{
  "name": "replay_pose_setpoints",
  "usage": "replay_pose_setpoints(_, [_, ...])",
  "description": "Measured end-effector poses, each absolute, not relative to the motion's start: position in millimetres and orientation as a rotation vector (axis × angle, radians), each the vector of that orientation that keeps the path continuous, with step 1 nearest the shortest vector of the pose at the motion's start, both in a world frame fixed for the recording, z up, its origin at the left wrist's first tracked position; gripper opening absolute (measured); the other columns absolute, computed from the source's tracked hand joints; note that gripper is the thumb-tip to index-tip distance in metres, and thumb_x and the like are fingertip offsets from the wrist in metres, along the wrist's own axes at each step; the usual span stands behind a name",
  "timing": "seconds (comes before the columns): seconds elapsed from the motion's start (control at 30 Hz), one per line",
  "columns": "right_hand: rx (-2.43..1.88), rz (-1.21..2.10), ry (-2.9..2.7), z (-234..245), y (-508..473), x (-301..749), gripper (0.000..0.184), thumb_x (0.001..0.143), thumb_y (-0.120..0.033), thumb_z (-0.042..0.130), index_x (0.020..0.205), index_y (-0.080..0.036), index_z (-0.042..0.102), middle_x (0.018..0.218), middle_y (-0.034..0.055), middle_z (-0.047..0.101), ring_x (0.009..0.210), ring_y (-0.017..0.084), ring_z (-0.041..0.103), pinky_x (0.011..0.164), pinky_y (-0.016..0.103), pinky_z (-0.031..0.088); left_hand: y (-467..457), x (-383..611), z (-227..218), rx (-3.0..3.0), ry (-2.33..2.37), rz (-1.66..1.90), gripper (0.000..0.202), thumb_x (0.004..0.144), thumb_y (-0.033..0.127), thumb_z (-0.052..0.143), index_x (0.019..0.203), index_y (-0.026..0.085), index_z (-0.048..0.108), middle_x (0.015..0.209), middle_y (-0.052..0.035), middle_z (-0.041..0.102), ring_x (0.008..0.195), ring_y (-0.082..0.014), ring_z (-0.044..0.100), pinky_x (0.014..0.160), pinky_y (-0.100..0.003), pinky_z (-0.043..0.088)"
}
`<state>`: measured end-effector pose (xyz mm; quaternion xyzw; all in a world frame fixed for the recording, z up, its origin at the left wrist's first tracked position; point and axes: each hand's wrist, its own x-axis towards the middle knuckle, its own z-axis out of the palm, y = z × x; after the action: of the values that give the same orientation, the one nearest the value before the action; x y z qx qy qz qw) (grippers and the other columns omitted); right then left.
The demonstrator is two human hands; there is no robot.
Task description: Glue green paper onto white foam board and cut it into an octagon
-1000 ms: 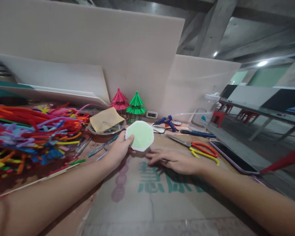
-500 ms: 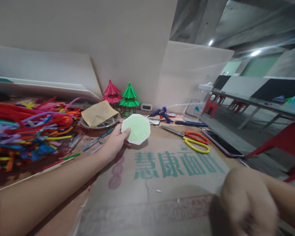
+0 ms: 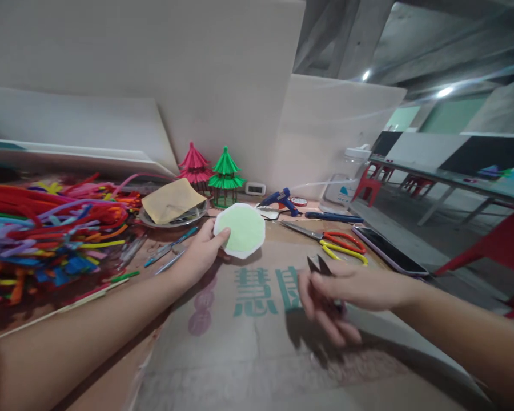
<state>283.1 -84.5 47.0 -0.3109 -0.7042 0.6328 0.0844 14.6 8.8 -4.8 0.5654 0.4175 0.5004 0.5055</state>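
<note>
My left hand [image 3: 201,254] grips a pale green octagonal piece with a white rim [image 3: 240,229] by its left edge and holds it just above a flat cardboard sheet [image 3: 257,342] printed with green characters. My right hand [image 3: 346,291] hovers over the cardboard to the right of the octagon. Its thumb and fingers pinch a small dark pointed piece [image 3: 318,265], and the lower fingers are smeared by motion.
A heap of coloured pipe cleaners [image 3: 47,228] fills the left. Behind the octagon stand a pink model pagoda [image 3: 193,165] and a green one [image 3: 225,174], beside a metal plate with yellow paper [image 3: 171,201]. A blue glue gun [image 3: 280,200], red-yellow scissors [image 3: 342,246] and a phone [image 3: 389,257] lie to the right.
My right hand left the cardboard beside the octagon, drew back toward me, and has come forward again pinching a small dark piece. My left hand kept the octagon nearly still.
</note>
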Motion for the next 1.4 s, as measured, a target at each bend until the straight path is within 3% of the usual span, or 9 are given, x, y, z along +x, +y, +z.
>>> replay_pose_setpoints(0.1, [-1.142,1.427,-1.768,39.5,-59.9,276.6,0.053,0.091,-0.072,0.049,0.093,-0.019,0.053,0.06,-0.0079,0.045,0.044,0.006,0.034,0.041,0.017,0.025,5.1,13.5,-6.1,1.414,0.974,1.208,0.038,0.082,0.04,0.071,0.11,0.017,0.059,0.084,-0.001,0.064,0.063,-0.015,0.062,0.048,-0.024,0.054])
replay_pose_setpoints(0.2, [-1.13,1.312,-1.527,27.7,-31.4,258.8,0.064,0.08,-0.082,0.051,0.1,-0.022,0.05,0.065,-0.0103,0.035,0.044,0.005,0.022,0.041,0.018,0.019,1.3,12.3,-7.6,1.491,0.936,1.194,0.039,0.087,0.047,0.067,0.114,0.02,0.057,0.085,-0.001,0.063,0.061,-0.0156,0.062,0.047,-0.024,0.055])
replay_pose_setpoints(0.33, [-1.138,1.168,-1.494,10.6,-11.4,239.2,0.065,0.075,-0.074,0.065,0.106,-0.019,0.055,0.063,-0.0097,0.035,0.047,0.007,0.027,0.043,0.022,0.022,-5.2,13.3,-4.8,1.595,0.958,1.13,0.04,0.088,0.049,0.064,0.115,0.02,0.057,0.085,-0.0033,0.062,0.057,-0.0168,0.061,0.042,-0.026,0.052])
replay_pose_setpoints(0.47, [-1.175,1.06,-1.553,0.4,-17.9,233.5,0.049,0.077,-0.064,0.068,0.09,-0.018,0.059,0.06,-0.0068,0.043,0.05,0.009,0.034,0.047,0.025,0.027,-5.5,14.1,-1.2,1.702,0.993,1.137,0.041,0.084,0.045,0.07,0.114,0.019,0.062,0.09,-0.0055,0.067,0.06,-0.0158,0.061,0.044,-0.022,0.048])
replay_pose_setpoints(0.63, [-1.102,1.047,-1.521,-4.7,-27.0,232.3,0.046,0.08,-0.065,0.065,0.081,-0.02,0.052,0.06,-0.0056,0.043,0.052,0.01,0.035,0.047,0.025,0.028,1.8,13.9,-2.3,1.667,1.02,1.052,0.038,0.078,0.043,0.075,0.103,0.017,0.066,0.076,-0.0023,0.066,0.055,-0.0145,0.057,0.042,-0.021,0.043])
replay_pose_setpoints(0.73, [-0.968,1.208,-1.407,-10.5,-24.2,232.9,0.05,0.082,-0.07,0.061,0.088,-0.021,0.054,0.064,-0.0064,0.038,0.052,0.01,0.03,0.047,0.024,0.028,1.9,15.0,-4.0,1.612,0.96,1.084,0.038,0.08,0.047,0.072,0.102,0.017,0.062,0.081,-0.0025,0.066,0.056,-0.0137,0.059,0.044,-0.023,0.049])
replay_pose_setpoints(0.93, [-0.972,1.183,-1.364,-25.9,-13.1,238.4,0.057,0.088,-0.069,0.052,0.115,-0.02,0.065,0.08,-0.0005,0.051,0.061,0.012,0.041,0.054,0.026,0.034,-0.6,16.3,-4.5,1.513,0.913,1.149,0.045,0.084,0.05,0.068,0.111,0.017,0.051,0.088,-0.002,0.064,0.064,-0.0146,0.064,0.051,-0.026,0.057])
replay_pose_setpoints(1.13, [-0.933,1.22,-1.375,-25.0,-14.2,235.3,0.061,0.08,-0.077,0.058,0.097,-0.019,0.065,0.079,-0.0004,0.054,0.058,0.01,0.038,0.053,0.026,0.033,0.7,16.3,-4.5,1.475,0.903,1.173,0.044,0.085,0.048,0.067,0.112,0.019,0.049,0.083,0.001,0.061,0.057,-0.012,0.061,0.047,-0.025,0.056])
replay_pose_setpoints(1.4, [-0.965,1.215,-1.369,-15.6,-18.7,234.4,0.051,0.087,-0.069,0.055,0.103,-0.021,0.056,0.064,-0.0056,0.052,0.047,0.009,0.038,0.045,0.023,0.026,1.9,15.6,-6.4,1.484,0.898,1.175,0.04,0.087,0.048,0.066,0.108,0.018,0.049,0.082,0.0008,0.062,0.057,-0.0113,0.061,0.048,-0.024,0.055])
